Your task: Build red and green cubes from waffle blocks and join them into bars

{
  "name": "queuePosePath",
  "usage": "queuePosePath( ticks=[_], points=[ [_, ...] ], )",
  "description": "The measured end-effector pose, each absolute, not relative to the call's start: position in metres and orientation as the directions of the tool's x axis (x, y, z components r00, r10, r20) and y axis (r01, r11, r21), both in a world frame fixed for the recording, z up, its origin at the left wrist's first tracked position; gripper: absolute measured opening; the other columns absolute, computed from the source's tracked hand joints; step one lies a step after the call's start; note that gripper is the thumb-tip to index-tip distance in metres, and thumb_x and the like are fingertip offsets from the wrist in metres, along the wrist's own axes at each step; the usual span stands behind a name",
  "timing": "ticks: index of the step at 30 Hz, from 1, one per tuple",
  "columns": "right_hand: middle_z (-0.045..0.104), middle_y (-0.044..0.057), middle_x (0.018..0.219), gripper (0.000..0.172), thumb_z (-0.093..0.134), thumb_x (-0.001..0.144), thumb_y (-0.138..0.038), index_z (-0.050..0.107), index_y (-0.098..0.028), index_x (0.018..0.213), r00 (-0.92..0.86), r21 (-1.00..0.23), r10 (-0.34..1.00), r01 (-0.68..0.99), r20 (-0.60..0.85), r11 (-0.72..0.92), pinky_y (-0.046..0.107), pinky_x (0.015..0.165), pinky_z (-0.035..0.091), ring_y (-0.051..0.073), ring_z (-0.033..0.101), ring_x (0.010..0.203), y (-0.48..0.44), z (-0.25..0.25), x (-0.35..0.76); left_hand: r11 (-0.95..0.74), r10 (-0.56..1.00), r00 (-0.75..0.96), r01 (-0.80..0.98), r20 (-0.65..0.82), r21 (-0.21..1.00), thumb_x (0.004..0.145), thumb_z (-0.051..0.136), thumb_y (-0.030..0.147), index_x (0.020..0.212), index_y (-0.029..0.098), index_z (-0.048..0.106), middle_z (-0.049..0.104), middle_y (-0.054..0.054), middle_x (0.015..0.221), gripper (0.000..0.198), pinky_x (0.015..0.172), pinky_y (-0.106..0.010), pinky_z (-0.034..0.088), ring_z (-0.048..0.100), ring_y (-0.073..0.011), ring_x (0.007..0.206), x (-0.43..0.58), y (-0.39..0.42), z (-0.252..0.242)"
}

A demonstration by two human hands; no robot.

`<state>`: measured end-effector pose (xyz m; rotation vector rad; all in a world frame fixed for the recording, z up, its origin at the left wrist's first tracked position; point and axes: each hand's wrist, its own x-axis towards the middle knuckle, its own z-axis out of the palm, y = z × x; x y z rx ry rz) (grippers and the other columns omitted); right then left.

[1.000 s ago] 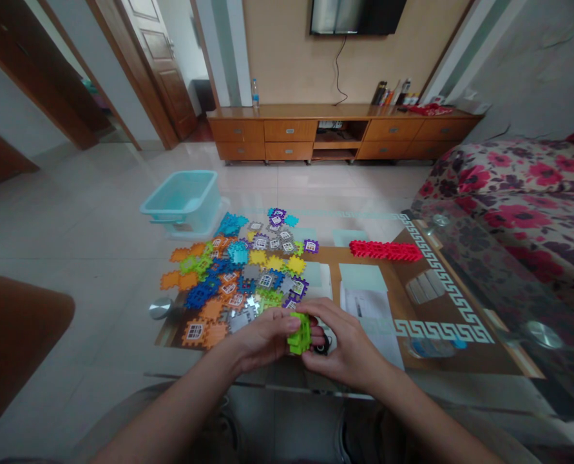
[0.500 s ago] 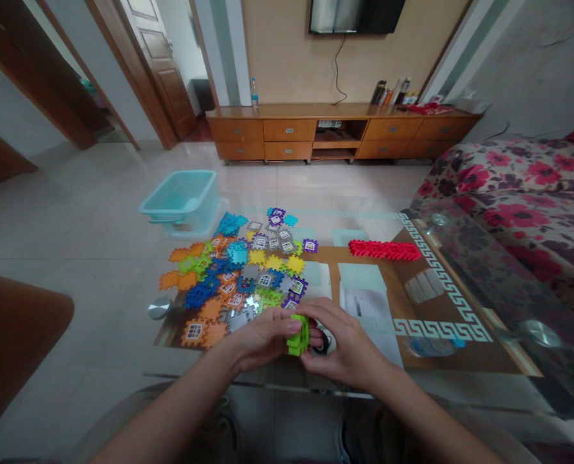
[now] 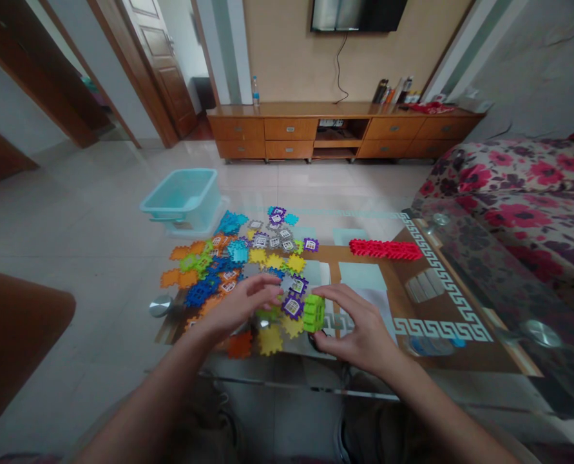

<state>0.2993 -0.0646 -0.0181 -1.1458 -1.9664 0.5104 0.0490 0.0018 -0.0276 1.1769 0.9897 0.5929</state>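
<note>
My right hand (image 3: pixel 359 328) grips a lime-green stack of joined toothed tiles (image 3: pixel 314 312) just above the glass table (image 3: pixel 441 322). My left hand (image 3: pixel 241 303) has its fingers stretched out over the near edge of a pile of coloured interlocking plastic tiles (image 3: pixel 238 264), touching the tiles there and holding nothing. A purple window tile (image 3: pixel 292 306), a yellow tile (image 3: pixel 270 339) and an orange tile (image 3: pixel 239 345) lie between and below the hands.
A row of joined red tiles (image 3: pixel 386 249) lies on the far side of the table. A light blue plastic tub (image 3: pixel 183 198) stands on the floor beyond the pile. Papers (image 3: pixel 364 277) lie under the glass. A flowered sofa (image 3: pixel 518 200) is on the right.
Both hands moved away from me. The left hand let go of the green stack and reached onto the pile; the right hand carried the stack forward and right.
</note>
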Motion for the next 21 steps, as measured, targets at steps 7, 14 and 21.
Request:
queuePosePath(
  ticks=[7, 14, 21],
  points=[
    [0.065, 0.010, 0.125, 0.057, 0.072, 0.078, -0.021, 0.052, -0.023, 0.132, -0.398, -0.528, 0.822, 0.632, 0.408, 0.568, 0.046, 0.101, 0.051, 0.026, 0.060, 0.117, -0.061, -0.026, 0.308, -0.412, 0.856, 0.514, 0.734, -0.045, 0.540, 0.079, 0.069, 0.033, 0.107, 0.021, 0.061, 0.062, -0.008, 0.107, 0.032, 0.089, -0.041, 0.047, 0.059, -0.0263, 0.100, 0.022, 0.003, -0.037],
    [0.064, 0.010, 0.126, 0.057, 0.070, 0.078, -0.021, 0.052, -0.024, 0.132, -0.431, -0.513, 0.831, 0.654, 0.351, 0.556, 0.046, 0.101, 0.051, 0.026, 0.060, 0.118, -0.061, -0.030, 0.307, -0.538, 0.771, 0.629, 0.726, -0.100, 0.428, 0.079, 0.069, 0.022, 0.121, 0.025, 0.058, 0.059, -0.008, 0.119, 0.044, 0.098, -0.041, 0.046, 0.056, -0.0275, 0.114, 0.027, -0.007, -0.051],
    [0.065, 0.011, 0.125, 0.055, 0.070, 0.078, -0.021, 0.053, -0.022, 0.130, -0.435, -0.508, 0.841, 0.670, 0.323, 0.542, 0.047, 0.100, 0.051, 0.027, 0.060, 0.116, -0.061, -0.029, 0.306, -0.531, 0.776, 0.622, 0.735, -0.107, 0.422, 0.083, 0.062, 0.017, 0.130, 0.024, 0.053, 0.058, -0.010, 0.121, 0.048, 0.099, -0.042, 0.045, 0.055, -0.0268, 0.115, 0.031, -0.006, -0.059]
  ],
)
